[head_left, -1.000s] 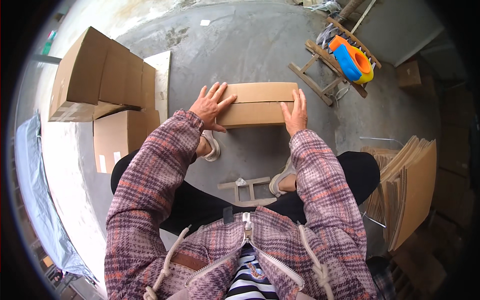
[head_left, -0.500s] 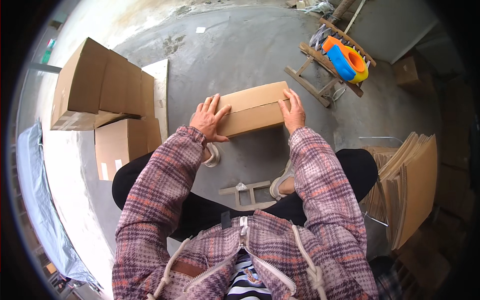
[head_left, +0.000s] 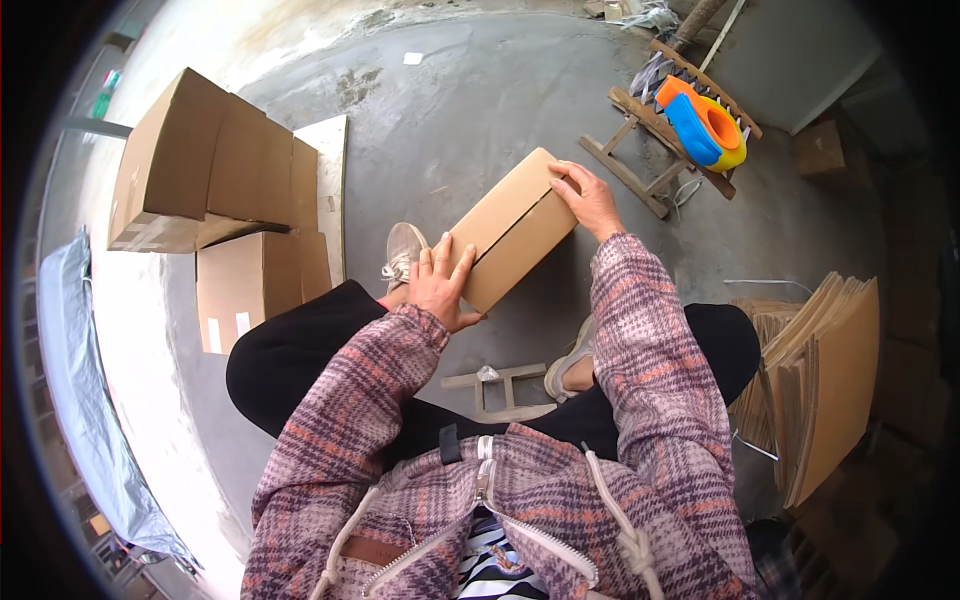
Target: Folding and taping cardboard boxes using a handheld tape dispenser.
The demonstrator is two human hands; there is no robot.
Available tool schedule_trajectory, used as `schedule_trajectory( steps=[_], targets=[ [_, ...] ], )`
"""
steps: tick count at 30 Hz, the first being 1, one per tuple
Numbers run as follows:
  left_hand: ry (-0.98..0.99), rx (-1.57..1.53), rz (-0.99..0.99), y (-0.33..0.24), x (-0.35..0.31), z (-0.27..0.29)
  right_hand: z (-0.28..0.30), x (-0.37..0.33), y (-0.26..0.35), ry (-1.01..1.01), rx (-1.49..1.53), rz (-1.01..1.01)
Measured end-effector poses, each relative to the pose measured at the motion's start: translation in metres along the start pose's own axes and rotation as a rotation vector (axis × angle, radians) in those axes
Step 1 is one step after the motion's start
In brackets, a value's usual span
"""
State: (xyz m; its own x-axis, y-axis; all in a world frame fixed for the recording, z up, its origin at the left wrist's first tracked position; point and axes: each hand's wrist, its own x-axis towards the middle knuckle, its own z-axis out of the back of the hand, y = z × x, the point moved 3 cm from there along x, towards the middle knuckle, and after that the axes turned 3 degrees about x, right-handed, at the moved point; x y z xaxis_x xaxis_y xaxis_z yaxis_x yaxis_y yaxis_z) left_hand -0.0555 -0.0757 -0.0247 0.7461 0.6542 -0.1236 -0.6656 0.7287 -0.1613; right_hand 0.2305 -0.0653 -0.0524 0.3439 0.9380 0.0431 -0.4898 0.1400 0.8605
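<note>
Between my two hands is a long brown cardboard box [head_left: 520,225], its top flaps meeting in a dark seam. It lies aslant, the near end to the left and the far end to the right. My left hand [head_left: 440,287] grips the near left end, fingers over the top and thumb low at the corner. At the far right end my right hand [head_left: 587,197] holds on, its fingertips on the top near the seam. The box's underside is hidden.
Large cartons [head_left: 215,150] are stacked at the left. To the right stand flattened cardboard sheets [head_left: 840,390]. A tape dispenser [head_left: 705,125] in orange, blue and yellow rests on a wooden stand [head_left: 650,180] at the far right. A small wooden frame [head_left: 500,385] lies between my feet.
The box has turned counterclockwise, from nearly crosswise to a steep slant. My left hand has come nearer and to the right; my right hand has gone slightly farther away.
</note>
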Motion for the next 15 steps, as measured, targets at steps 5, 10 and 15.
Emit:
schedule_trajectory(
  steps=[5, 10, 15],
  targets=[
    [-0.030, -0.021, 0.193, -0.046, -0.023, -0.011, -0.019, 0.014, 0.006, 0.131, -0.121, 0.090],
    [-0.032, -0.069, 0.164, -0.061, -0.020, -0.015, -0.018, 0.022, -0.007, 0.169, -0.304, 0.091],
    [-0.054, -0.031, 0.120, -0.068, -0.014, -0.016, -0.026, 0.017, -0.005, 0.116, -0.456, 0.045]
  ],
)
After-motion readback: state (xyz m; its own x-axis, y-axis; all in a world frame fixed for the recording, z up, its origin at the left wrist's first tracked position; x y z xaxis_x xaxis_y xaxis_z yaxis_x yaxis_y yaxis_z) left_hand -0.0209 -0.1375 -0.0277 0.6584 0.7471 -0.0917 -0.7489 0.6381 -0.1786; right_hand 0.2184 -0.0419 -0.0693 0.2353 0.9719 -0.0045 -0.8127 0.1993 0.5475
